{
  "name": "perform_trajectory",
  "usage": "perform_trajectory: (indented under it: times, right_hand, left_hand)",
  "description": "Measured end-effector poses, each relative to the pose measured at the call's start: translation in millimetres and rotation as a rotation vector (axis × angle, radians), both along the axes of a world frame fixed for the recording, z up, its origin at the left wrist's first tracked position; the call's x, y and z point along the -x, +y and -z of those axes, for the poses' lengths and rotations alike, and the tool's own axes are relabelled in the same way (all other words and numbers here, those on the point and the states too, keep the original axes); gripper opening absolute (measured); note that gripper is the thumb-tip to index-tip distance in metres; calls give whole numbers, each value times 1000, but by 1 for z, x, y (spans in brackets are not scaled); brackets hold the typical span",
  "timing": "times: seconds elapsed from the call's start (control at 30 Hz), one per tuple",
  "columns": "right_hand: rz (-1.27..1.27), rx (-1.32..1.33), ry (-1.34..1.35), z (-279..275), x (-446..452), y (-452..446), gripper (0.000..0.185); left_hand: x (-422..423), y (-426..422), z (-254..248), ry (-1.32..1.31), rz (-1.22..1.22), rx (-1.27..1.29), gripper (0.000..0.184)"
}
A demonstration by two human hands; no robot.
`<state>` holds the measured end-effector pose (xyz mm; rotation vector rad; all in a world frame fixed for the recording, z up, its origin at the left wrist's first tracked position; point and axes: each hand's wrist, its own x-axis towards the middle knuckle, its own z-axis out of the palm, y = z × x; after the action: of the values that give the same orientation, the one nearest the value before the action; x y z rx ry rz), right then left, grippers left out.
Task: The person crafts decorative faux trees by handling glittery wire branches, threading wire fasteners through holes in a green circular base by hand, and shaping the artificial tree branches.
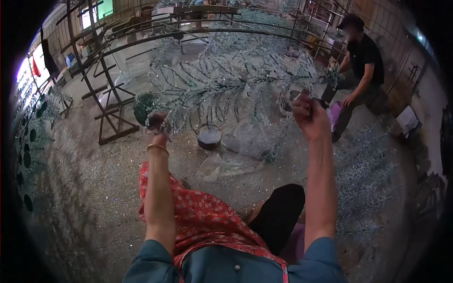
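A long frosted artificial fir branch (226,87) with sparse green and white twigs stretches across in front of me. My left hand (158,128) is closed around its left end, beside a round dark-green piece (144,107). Raised near the branch's right part, my right hand (310,113) has its fingers curled together in a pinch. What lies between those fingertips is too small to make out. Below the branch a small dark bucket (209,137) with whitish contents stands on the floor.
A person (365,66) in dark clothes sits at the right, hands near the branch's far end and a purple bag (335,113). A metal rack (101,80) stands left. Clear plastic sheeting (226,165) and glittery flakes cover parts of the floor. More frosted branches (368,174) lie right.
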<state>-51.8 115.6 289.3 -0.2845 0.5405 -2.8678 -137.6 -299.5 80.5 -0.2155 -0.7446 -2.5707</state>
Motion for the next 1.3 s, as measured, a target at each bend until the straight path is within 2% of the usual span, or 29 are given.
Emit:
perform_trajectory:
  times: [0.1,0.17,0.2,0.23,0.27,0.33,0.37,0.43,0.47,0.53,0.6,0.63,0.67,0.73,0.8,0.87,0.93,1.0,1.03,1.1,1.13,1.2,1.3]
  right_hand:
    - [-30,-117,23,-45,-2,-22,13]
    - [-138,-144,68,-59,3,-41,11]
    - [-233,-149,108,-63,7,-51,9]
    - [-247,-170,118,-67,9,-61,9]
    - [-219,-258,99,-69,9,-72,12]
    - [-197,-384,71,-70,15,-92,14]
    - [-201,-397,85,-69,18,-101,14]
    - [-119,-507,36,-64,24,-118,14]
    - [-100,-563,29,-59,30,-125,12]
    - [-58,-609,15,-48,47,-138,12]
    - [24,-754,-30,-22,61,-149,12]
    - [66,-848,-53,-14,65,-152,13]
    - [61,-833,-128,-1,67,-151,13]
    - [126,-993,-92,15,72,-141,11]
    - [142,-1004,-138,27,71,-122,11]
    - [160,-1008,-161,33,71,-102,12]
    - [173,-995,-172,37,71,-81,16]
    - [175,-988,-172,33,65,-69,16]
    - [178,-982,-172,31,62,-65,16]
    - [184,-963,-146,27,57,-58,16]
    - [184,-947,-117,25,54,-54,16]
    - [217,-938,-103,19,50,-51,16]
    - [231,-909,-52,13,46,-47,16]
  left_hand:
    - [-12,65,35,-323,-241,-126,33]
    - [-10,80,76,-250,51,-244,37]
    - [-14,89,88,-242,40,-266,37]
    - [-17,100,96,-280,143,-395,37]
    - [-17,109,101,-310,253,-519,36]
    - [-41,118,76,-417,347,-822,39]
    - [-42,123,94,-399,349,-832,39]
    - [-34,131,139,99,707,-597,34]
    - [-31,134,142,96,704,-598,34]
    - [-47,143,160,-1069,739,-647,31]
    - [-60,152,219,-1340,663,-580,37]
    - [-59,152,260,-1327,658,-387,33]
    - [-60,152,290,-1303,673,-196,34]
    - [-59,134,260,-1221,284,207,22]
    - [-51,147,207,-1063,-283,670,16]
    - [-62,145,112,-794,-151,429,19]
    - [-68,151,45,-532,140,371,19]
    - [-68,161,-2,-455,417,416,22]
    - [-63,168,-11,-454,422,420,22]
    - [-52,180,-26,-484,749,246,27]
    - [-50,182,-34,-480,757,255,27]
    - [-50,186,-45,-384,1002,145,27]
    - [-47,186,-57,-320,1051,192,25]
